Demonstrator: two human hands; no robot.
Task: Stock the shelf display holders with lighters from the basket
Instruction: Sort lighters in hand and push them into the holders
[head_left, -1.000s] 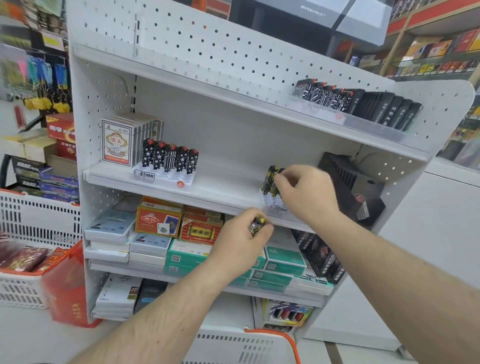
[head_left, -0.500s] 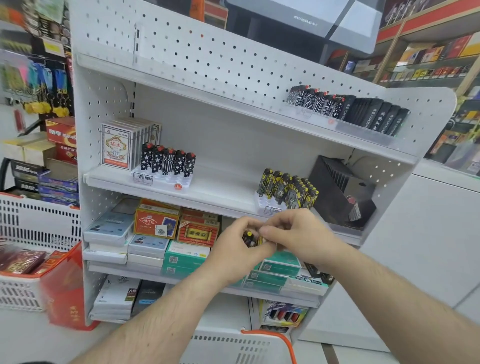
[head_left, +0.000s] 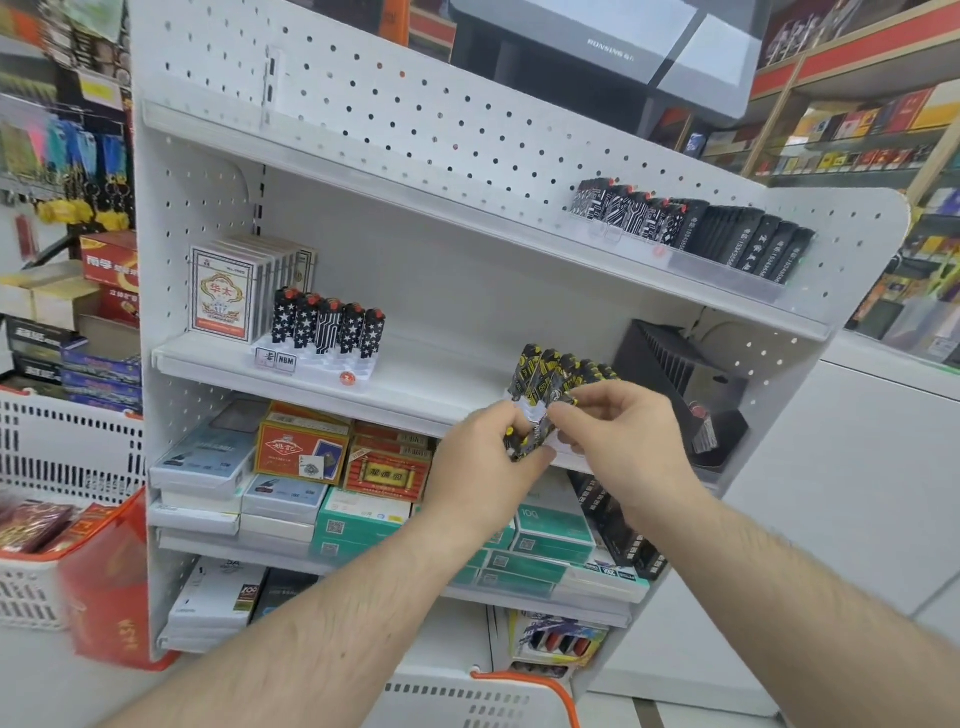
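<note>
Both forearms bare, reaching forward and up, converging. Left hand (head_left: 480, 462) back toward camera, fingers curled round lighter (head_left: 524, 441). Right hand (head_left: 621, 441) just right of left, knuckles up, fingertips pinching same lighter's top.

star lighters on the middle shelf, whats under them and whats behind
The star lighters stand in a clear holder with empty slots in front. Card boxes sit beside and behind them. The holder's rear is hidden.

Retail shop: white pegboard shelf unit (head_left: 467, 130) stocked with boxed goods (head_left: 301, 449), lighters (head_left: 327, 325), shopping basket (head_left: 67, 447) alongside.
</note>
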